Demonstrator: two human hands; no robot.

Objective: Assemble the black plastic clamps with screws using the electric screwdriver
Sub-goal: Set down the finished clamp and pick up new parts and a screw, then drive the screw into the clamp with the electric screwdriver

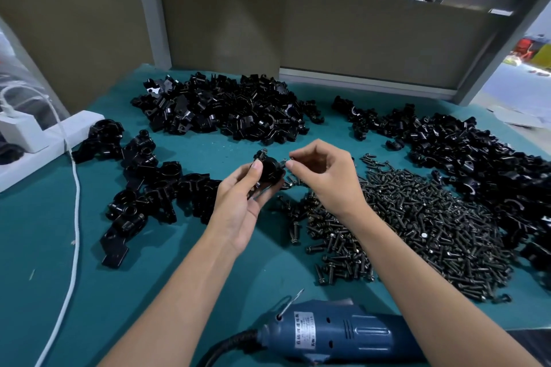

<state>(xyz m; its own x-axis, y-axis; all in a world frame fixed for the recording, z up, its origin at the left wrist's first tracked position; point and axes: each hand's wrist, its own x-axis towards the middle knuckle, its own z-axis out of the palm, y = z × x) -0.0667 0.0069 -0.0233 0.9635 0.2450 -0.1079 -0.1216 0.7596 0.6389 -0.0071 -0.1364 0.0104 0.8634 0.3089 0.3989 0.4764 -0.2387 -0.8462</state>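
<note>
Left hand (244,188) curls palm-up, gripping; right hand (322,176) pinches with fingertips (293,155).

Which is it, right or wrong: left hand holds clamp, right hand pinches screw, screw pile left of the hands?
Wrong on the pile: head view shows the screw pile right of the hands. The left hand holds the clamp, the right hand pinches a screw, as stated.
</note>
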